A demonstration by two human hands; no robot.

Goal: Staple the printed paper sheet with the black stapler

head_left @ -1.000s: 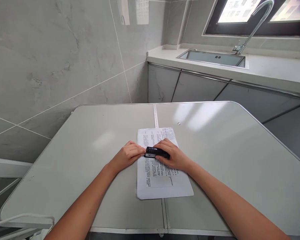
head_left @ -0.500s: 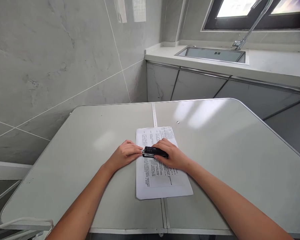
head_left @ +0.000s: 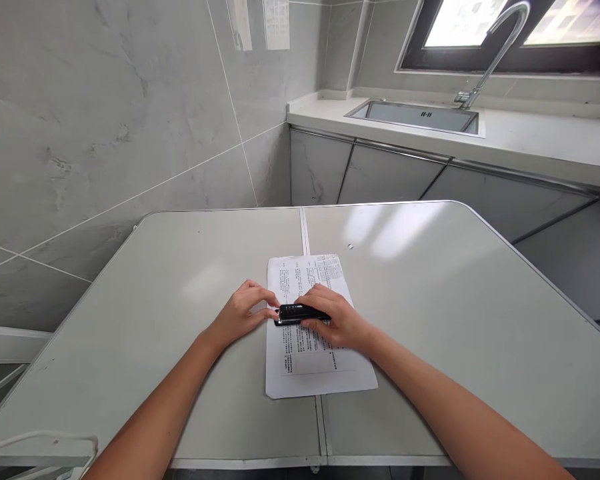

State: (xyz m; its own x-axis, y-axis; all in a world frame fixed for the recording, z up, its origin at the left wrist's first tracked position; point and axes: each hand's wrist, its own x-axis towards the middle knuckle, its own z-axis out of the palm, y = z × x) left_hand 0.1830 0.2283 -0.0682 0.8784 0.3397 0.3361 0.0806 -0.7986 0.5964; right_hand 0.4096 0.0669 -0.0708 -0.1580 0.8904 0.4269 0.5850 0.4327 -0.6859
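A black stapler [head_left: 300, 311] lies crosswise over the upper half of a printed sheet or stack of paper [head_left: 320, 383]. My right hand [head_left: 337, 317] wraps round its right end, fingers over the top and thumb along the near side. At the stapler's left end, my left hand [head_left: 245, 310] pinches the front tip between thumb and forefinger. Anything small between those fingertips is too hidden to make out. The paper rests on the table under both the stapler and my right hand.
The pale folding table [head_left: 405, 313] has a seam [head_left: 322, 427] running beneath the paper. A tiny whitish piece [head_left: 351, 246] lies beyond the sheet. Behind stand a counter with a sink [head_left: 415, 119] and a tap [head_left: 500, 57]. A white rack [head_left: 40, 437] is at lower left.
The stapler has come slightly nearer to me, and its two arms look closer together. My left thumb and forefinger now bend round its tip, where the fingers were straighter before. The view has shifted a little.
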